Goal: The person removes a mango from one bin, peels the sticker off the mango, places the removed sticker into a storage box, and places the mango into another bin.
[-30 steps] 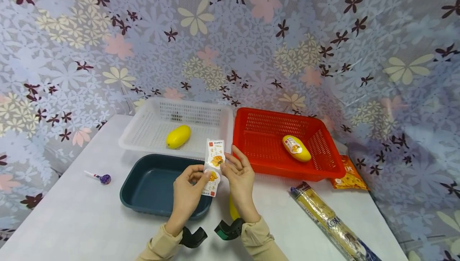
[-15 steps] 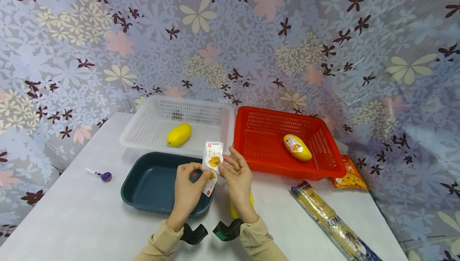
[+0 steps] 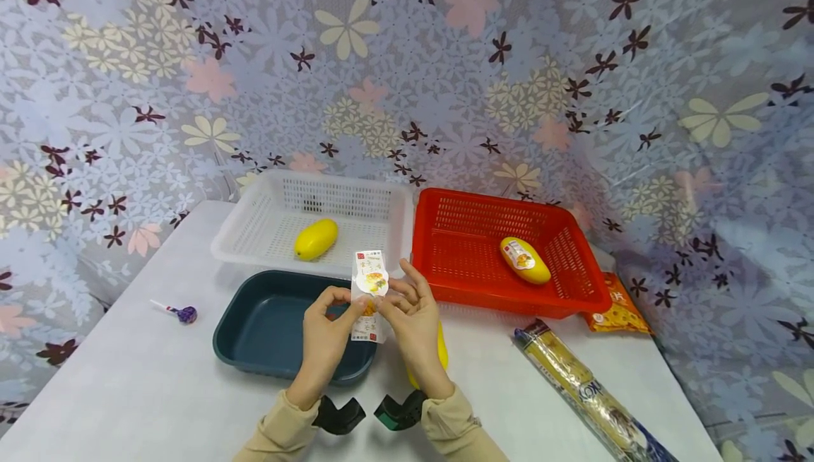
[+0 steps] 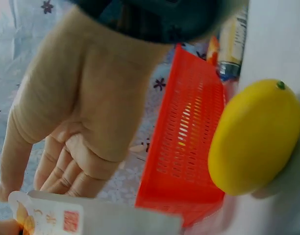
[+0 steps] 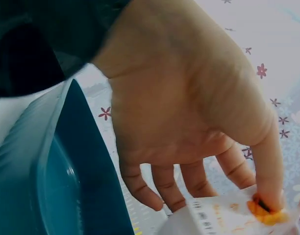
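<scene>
Both hands pinch a white strip of mango-picture stickers (image 3: 369, 275) above the right end of the dark teal tub (image 3: 251, 362). My left hand (image 3: 323, 338) holds its left edge between thumb and fingers. On the right edge, my right hand (image 3: 412, 331) pinches near the middle with thumb and index, the other fingers spread. Close up, the strip shows in the left wrist view (image 4: 108, 215) and right wrist view (image 5: 223, 215). Whether a sticker is lifting from its backing, I cannot tell. A plain yellow mango (image 4: 258, 137) lies on the table, partly hidden behind my right wrist in the head view.
At the back, a white basket (image 3: 244, 236) holds a yellow mango (image 3: 316, 239). Right of it, a red basket (image 3: 464, 285) holds a mango with a sticker (image 3: 525, 261). A lollipop (image 3: 184, 314) lies left; a long noodle-like packet (image 3: 588, 391) and orange snack bag (image 3: 620, 306) lie right.
Both hands and the sticker strip have shifted slightly left. The strip tilted and bent half a second ago; it stands straighter now. My right thumb has moved inward over it.
</scene>
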### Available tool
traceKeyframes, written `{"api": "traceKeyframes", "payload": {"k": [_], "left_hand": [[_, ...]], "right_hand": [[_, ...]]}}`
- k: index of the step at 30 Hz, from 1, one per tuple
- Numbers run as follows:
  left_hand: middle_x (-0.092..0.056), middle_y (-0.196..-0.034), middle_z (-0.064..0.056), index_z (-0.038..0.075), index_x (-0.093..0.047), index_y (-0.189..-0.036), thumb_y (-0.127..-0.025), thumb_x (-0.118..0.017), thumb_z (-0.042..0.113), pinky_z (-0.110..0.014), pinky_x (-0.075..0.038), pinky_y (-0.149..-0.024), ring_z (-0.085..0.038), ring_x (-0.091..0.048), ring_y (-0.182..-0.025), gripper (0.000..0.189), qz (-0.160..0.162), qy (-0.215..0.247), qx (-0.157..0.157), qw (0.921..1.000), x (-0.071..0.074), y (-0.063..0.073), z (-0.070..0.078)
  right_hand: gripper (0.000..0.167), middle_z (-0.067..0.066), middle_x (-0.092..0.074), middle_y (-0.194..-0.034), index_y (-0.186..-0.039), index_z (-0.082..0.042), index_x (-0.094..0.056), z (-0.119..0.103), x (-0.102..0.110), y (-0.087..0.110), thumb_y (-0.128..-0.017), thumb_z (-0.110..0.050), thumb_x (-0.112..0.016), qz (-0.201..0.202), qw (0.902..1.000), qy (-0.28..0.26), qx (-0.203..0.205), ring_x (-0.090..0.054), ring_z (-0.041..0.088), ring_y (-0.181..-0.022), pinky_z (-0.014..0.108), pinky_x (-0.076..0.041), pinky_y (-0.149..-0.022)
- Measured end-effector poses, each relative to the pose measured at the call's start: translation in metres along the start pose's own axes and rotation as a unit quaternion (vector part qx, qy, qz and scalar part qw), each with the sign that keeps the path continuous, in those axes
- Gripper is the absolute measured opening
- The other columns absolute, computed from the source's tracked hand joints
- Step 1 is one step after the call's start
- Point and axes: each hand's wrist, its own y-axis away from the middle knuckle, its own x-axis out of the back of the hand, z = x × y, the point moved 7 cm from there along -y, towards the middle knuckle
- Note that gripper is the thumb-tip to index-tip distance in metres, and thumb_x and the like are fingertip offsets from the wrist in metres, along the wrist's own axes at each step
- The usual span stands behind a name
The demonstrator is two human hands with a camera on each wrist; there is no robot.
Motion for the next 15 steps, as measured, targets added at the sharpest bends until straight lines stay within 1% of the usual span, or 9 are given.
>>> {"api": "traceKeyframes", "payload": {"k": [2, 3, 5, 6, 8, 10, 12, 15], "left_hand": [[-0.066, -0.096, -0.012, 0.002, -0.066, -0.090, -0.087, -0.071, 0.014, -0.030, -0.035, -0.078, -0.018, -0.055, -0.095, 0.014, 0.000, 0.013, 0.010, 0.9999, 0.002, 0.000, 0.000], [-0.066, -0.096, -0.011, 0.001, -0.066, -0.090, -0.088, -0.071, 0.015, -0.029, -0.036, -0.078, -0.015, -0.055, -0.094, 0.015, 0.001, 0.020, 0.013, 0.9997, 0.003, 0.000, 0.001], [-0.065, -0.093, -0.007, 0.001, -0.066, -0.091, -0.088, -0.071, 0.017, -0.028, -0.037, -0.077, -0.009, -0.053, -0.090, 0.017, 0.008, 0.030, 0.017, 0.9994, 0.005, -0.001, 0.002], [-0.065, -0.091, -0.005, 0.000, -0.066, -0.090, -0.088, -0.071, 0.018, -0.027, -0.037, -0.077, -0.007, -0.053, -0.089, 0.018, 0.013, 0.034, 0.016, 0.9992, 0.006, -0.001, 0.002], [-0.064, -0.086, 0.000, -0.001, -0.066, -0.090, -0.088, -0.072, 0.018, -0.027, -0.036, -0.077, -0.006, -0.053, -0.087, 0.019, 0.024, 0.043, 0.015, 0.9987, 0.009, -0.002, 0.004], [-0.062, -0.081, 0.005, -0.002, -0.066, -0.089, -0.088, -0.072, 0.017, -0.027, -0.036, -0.077, -0.006, -0.053, -0.086, 0.020, 0.030, 0.055, 0.016, 0.9979, 0.012, -0.002, 0.006], [-0.061, -0.079, 0.008, -0.002, -0.065, -0.089, -0.088, -0.071, 0.015, -0.026, -0.038, -0.076, -0.006, -0.054, -0.084, 0.018, 0.033, 0.070, 0.021, 0.9968, 0.015, -0.003, 0.008], [-0.062, -0.078, 0.010, 0.002, -0.064, -0.087, -0.090, -0.069, 0.013, -0.022, -0.043, -0.076, -0.007, -0.056, -0.082, 0.012, 0.033, 0.108, 0.039, 0.9929, 0.021, -0.005, 0.010]], "right_hand": [[0.070, 0.000, -0.065, -0.099, -0.143, -0.009, -0.044, 0.001, -0.003, 0.002, -0.081, 0.004, -0.073, -0.013, 0.9999, -0.005, -0.002, -0.066, 0.006, -0.081, 0.019, -0.055, -0.078], [0.070, 0.001, -0.066, -0.097, -0.143, -0.008, -0.043, 0.001, -0.004, 0.002, -0.081, 0.004, -0.073, -0.021, 0.9998, -0.005, -0.001, -0.066, 0.006, -0.082, 0.018, -0.055, -0.078], [0.067, 0.008, -0.068, -0.097, -0.142, -0.006, -0.044, 0.002, -0.007, 0.003, -0.081, 0.004, -0.072, -0.035, 0.9994, 0.003, 0.003, -0.067, 0.006, -0.081, 0.018, -0.055, -0.078], [0.065, 0.012, -0.068, -0.096, -0.140, -0.005, -0.046, 0.003, -0.009, 0.004, -0.082, 0.003, -0.072, -0.041, 0.9991, 0.011, 0.003, -0.066, 0.006, -0.080, 0.018, -0.055, -0.077], [0.059, 0.020, -0.068, -0.095, -0.136, -0.003, -0.049, 0.004, -0.013, 0.005, -0.082, 0.002, -0.072, -0.052, 0.9982, 0.031, 0.002, -0.065, 0.005, -0.075, 0.017, -0.054, -0.073], [0.052, 0.026, -0.068, -0.093, -0.130, -0.001, -0.053, 0.006, -0.016, 0.006, -0.082, 0.002, -0.072, -0.061, 0.9966, 0.056, 0.000, -0.064, 0.005, -0.071, 0.017, -0.054, -0.070], [0.045, 0.027, -0.068, -0.090, -0.124, 0.000, -0.057, 0.010, -0.019, 0.007, -0.082, 0.001, -0.073, -0.069, 0.9947, 0.076, -0.008, -0.062, 0.004, -0.068, 0.016, -0.053, -0.067], [0.039, 0.030, -0.068, -0.090, -0.117, 0.004, -0.059, 0.014, -0.024, 0.009, -0.081, 0.001, -0.073, -0.086, 0.9926, 0.084, -0.016, -0.061, 0.005, -0.066, 0.016, -0.052, -0.066]]}}
